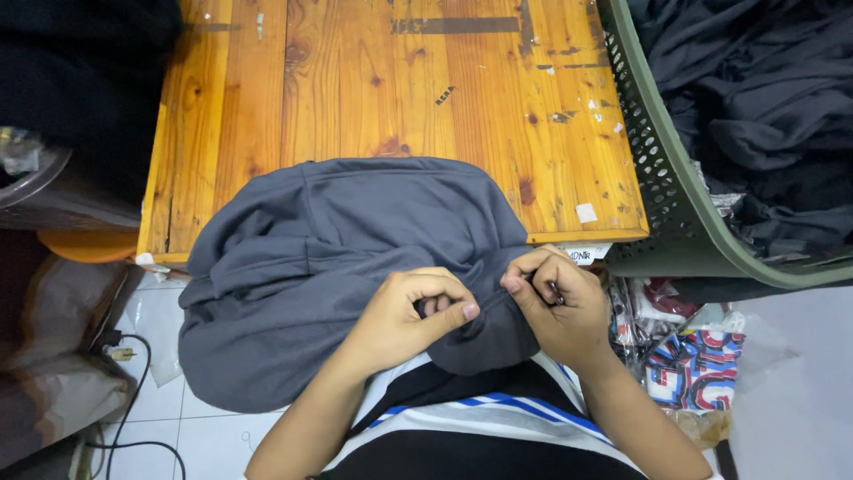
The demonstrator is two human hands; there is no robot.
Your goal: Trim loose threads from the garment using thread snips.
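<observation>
Both forearms converge from below, the left hand (418, 311) curled with thumb pressed to fingertips, the right hand (555, 298) fisted, knuckles up, just beside it.

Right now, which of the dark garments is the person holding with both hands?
The grey garment draped over the near edge of the wooden table. The left hand and right hand pinch its hem; the other dark clothes lie untouched in the green basket.
</observation>
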